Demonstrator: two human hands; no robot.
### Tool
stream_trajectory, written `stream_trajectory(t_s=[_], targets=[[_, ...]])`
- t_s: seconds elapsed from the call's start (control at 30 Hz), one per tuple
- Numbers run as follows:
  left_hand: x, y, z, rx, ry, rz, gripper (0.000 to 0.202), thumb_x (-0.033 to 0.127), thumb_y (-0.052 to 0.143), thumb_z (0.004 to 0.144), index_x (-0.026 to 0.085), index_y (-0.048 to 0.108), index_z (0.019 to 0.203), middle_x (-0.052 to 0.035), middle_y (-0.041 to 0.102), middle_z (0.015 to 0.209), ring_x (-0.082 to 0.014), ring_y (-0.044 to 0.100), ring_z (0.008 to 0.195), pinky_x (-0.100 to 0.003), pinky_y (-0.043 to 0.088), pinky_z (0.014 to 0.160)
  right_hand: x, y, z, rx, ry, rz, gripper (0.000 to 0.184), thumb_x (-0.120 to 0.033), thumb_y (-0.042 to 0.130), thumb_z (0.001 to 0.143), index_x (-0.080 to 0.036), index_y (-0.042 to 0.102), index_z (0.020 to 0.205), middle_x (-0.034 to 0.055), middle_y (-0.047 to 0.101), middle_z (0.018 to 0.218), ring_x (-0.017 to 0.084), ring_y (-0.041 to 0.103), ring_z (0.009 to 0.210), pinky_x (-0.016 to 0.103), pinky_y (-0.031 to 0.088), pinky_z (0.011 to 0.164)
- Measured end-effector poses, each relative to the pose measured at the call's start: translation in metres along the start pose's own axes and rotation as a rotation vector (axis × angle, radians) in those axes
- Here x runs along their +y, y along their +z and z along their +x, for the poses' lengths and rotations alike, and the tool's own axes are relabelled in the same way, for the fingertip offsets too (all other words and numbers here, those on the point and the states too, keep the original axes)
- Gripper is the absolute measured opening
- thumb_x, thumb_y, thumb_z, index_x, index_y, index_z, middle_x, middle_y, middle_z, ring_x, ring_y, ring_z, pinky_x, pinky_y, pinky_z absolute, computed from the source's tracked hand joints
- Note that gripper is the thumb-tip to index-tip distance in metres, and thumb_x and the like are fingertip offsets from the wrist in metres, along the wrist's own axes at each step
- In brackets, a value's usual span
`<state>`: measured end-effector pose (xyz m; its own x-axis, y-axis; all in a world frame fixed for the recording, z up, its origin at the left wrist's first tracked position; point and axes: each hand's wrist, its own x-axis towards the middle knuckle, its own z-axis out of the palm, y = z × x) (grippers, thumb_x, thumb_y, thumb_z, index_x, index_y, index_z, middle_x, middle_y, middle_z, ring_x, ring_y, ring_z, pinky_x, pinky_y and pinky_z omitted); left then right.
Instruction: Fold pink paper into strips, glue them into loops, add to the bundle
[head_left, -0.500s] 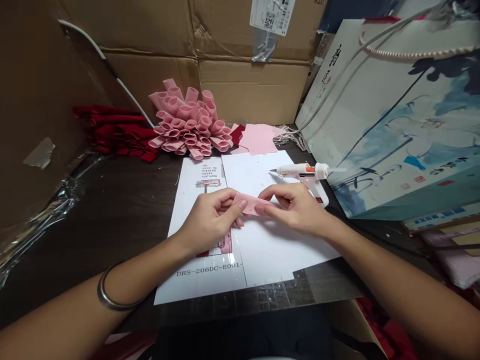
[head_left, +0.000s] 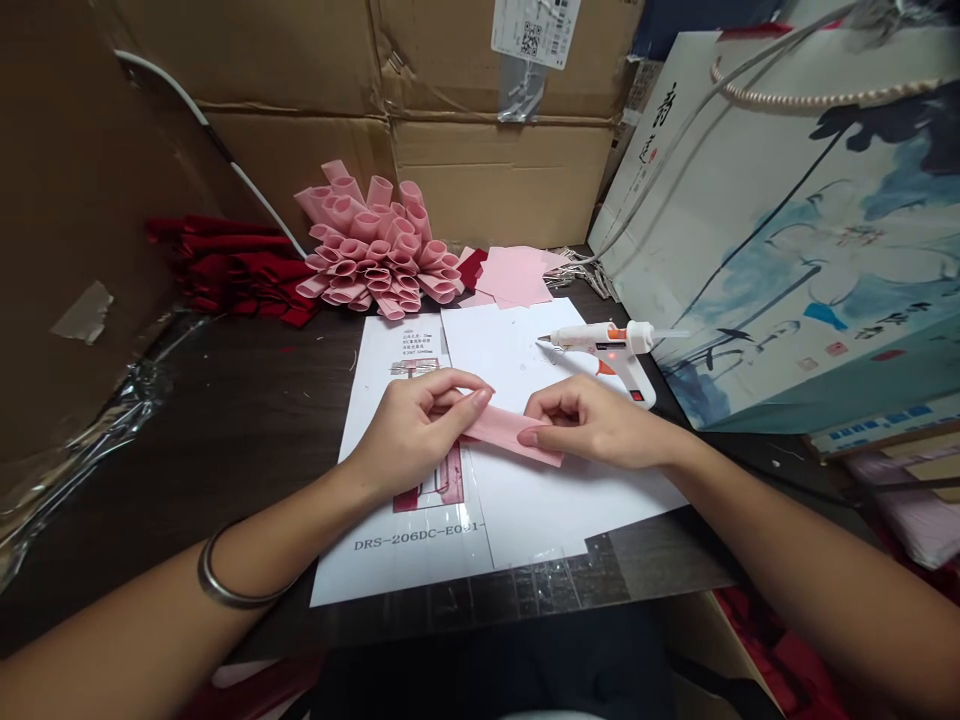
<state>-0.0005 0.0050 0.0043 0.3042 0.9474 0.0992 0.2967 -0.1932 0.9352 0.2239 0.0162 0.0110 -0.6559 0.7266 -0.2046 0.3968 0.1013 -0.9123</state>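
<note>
Pink rectangular paper strip (head_left: 504,430) pinched by left hand (head_left: 416,432) and right hand (head_left: 592,425), one per end. Risk: uneven pull may crease it; lit white glue gun (head_left: 604,345) nearby could burn.

The dark wooden surface (head_left: 247,420) fills the middle of the frame. In its centre lie two papers side by side, a printed sheet (head_left: 397,565) at left and a plain white sheet (head_left: 555,500) at right. At upper centre is a heap of pink paper rolls (head_left: 375,250), with red folded pieces (head_left: 232,265) to its left and flat pink papers (head_left: 517,275) to its right. A painted paper bag (head_left: 787,230) stands at the right edge.
</note>
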Motion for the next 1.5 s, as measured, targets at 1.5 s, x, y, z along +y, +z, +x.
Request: stream_trajectory(t_s=[1.5], targets=[[-0.005, -0.008, 0.007, 0.235, -0.011, 0.011, 0.027, 0.041, 0.058, 0.091, 0.017, 0.067, 0.099, -0.0024, 0.07, 0.081, -0.0067, 0.051, 0.046, -0.02, 0.04, 0.044, 0.007, 0.012, 0.005, 0.502, 0.07, 0.202, 0.027, -0.042, 0.071, 0.08, -0.015, 0.073, 0.084, 0.0045, 0.071, 0.075, 0.007, 0.046, 0.045, 0.025, 0.034, 0.047]])
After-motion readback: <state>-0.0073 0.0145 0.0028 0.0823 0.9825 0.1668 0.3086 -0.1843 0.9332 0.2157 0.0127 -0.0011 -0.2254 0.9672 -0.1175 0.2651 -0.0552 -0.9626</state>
